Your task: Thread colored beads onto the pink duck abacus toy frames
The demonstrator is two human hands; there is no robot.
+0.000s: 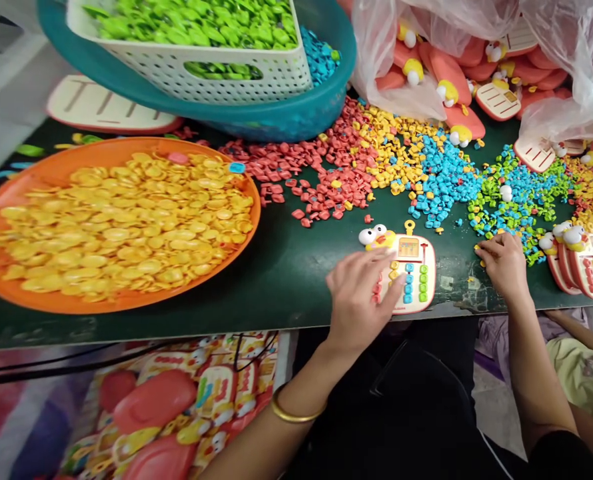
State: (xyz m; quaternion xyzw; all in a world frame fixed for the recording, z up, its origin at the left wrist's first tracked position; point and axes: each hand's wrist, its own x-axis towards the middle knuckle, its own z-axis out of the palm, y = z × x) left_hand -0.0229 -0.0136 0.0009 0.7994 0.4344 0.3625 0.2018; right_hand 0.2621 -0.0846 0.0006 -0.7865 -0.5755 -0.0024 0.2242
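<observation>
A duck-shaped toy calculator (412, 270) lies on the dark green table (286, 267) near its front edge, with blue, green and red keys set in it. My left hand (359, 297) rests over the calculator's left side, fingers curled and pressing on the key area. My right hand (502, 261) is to the right, fingers curled down and pinching at small loose keys beside the green and blue key pile (514, 193); what it holds is too small to name.
Piles of red (321, 173), yellow (394, 150) and blue (441, 177) keys spread behind. An orange tray (36, 293) holds yellow pieces. A teal basin (296, 117) carries a white basket (216, 73) of green parts. Finished calculators (589, 267) stack at right; a bag (476, 60) of shells sits behind.
</observation>
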